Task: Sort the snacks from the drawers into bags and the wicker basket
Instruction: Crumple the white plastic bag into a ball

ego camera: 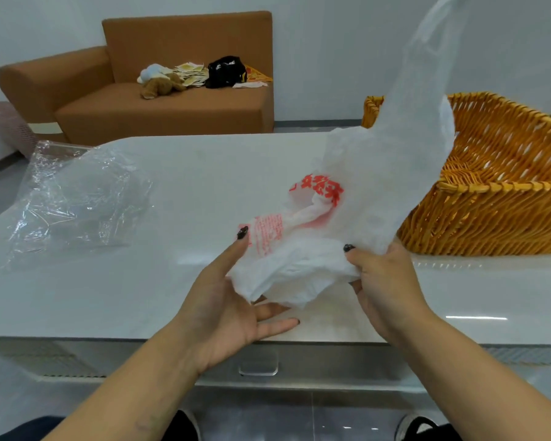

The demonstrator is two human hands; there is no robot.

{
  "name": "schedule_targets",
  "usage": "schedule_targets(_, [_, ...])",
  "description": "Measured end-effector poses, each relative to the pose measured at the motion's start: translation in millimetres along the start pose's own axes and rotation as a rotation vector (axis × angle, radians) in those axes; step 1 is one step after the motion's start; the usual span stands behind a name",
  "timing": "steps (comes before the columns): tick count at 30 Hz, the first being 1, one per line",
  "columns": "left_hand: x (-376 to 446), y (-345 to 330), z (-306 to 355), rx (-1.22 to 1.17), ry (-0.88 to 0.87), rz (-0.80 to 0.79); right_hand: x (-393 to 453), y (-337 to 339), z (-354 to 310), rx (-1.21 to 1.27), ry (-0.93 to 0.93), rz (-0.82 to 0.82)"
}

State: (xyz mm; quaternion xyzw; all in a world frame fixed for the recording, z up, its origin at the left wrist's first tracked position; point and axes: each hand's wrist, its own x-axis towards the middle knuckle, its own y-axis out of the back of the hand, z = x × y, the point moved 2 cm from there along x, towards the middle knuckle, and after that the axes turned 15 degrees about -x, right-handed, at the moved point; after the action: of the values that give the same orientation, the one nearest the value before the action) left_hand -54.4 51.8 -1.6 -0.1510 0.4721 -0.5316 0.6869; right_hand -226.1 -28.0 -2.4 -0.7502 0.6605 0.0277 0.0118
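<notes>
**White carrier bag being opened over the table**

Behind the glossy white stone-look table (140, 281), a brown upholstered sofa (159, 103) is seen against a pale wall, with soft toys, papers and a black bag heaped on its seat.

At the left of the table, a crumpled clear plastic bag (77, 198) lies flat, its film glinting and creased. Nothing can be made out inside it.

Near the middle, the left hand (233, 297) is held palm-up with fingers spread and relaxed, the thumb laid against the thin white plastic carrier bag with red print (357, 218); it supports the bag from below rather than clamping it. The right hand (385, 281) is curled on the bag's bunched lower edge, which is pinched between thumb and fingers. One long, translucent part of the bag is flung upward.

At the right, an orange woven wicker basket (503, 192) stands on the table, with what shows of its inside bare. Below the table edge, a drawer front with a clear handle (258, 364) is shut.

No snacks are visible, so the sorting is judged barely begun. For the bag to be opened well, the two film layers should be rubbed apart at the mouth, since such thin plastic tends to cling.
</notes>
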Motion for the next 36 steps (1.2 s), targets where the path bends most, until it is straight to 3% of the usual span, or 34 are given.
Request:
schedule_targets(4, [8,6,8,0.077,-0.16,0.143,-5,-5,4,-0.236,0.1,-0.037])
schedule_targets(10, [7,9,18,0.469,-0.309,0.205,14,16,-14,0.274,0.155,0.051])
schedule_targets(13, [6,9,15,0.445,-0.271,0.161,18,25,-20,-0.076,0.274,0.218])
schedule_targets(15, [4,8,13,0.423,-0.245,0.138,12,21,-24,-0.392,0.533,0.256])
schedule_targets(19, [1,-4,10,0.406,-0.202,0.01,-3,5,-10,-1.098,1.026,0.162])
schedule_targets(22, [-2,-9,16,0.171,-0.15,-0.128,-7,-3,-4,-1.361,1.15,0.096])
schedule_targets(25, [-3,-9,22,0.005,-0.041,-0.33,-3,-3,-1,-1.467,1.166,0.017])
schedule_targets(28, [-5,-9,21,0.054,-0.001,-0.441,-5,-6,0,-1.509,1.192,-0.013])
schedule_targets(31, [-3,-7,13,0.285,-0.061,-0.186,-11,-14,8,-1.499,1.214,-0.029])
schedule_targets(36, [7,2,13,0.342,-0.271,0.119,-11,-9,16,-1.044,0.78,-0.374])
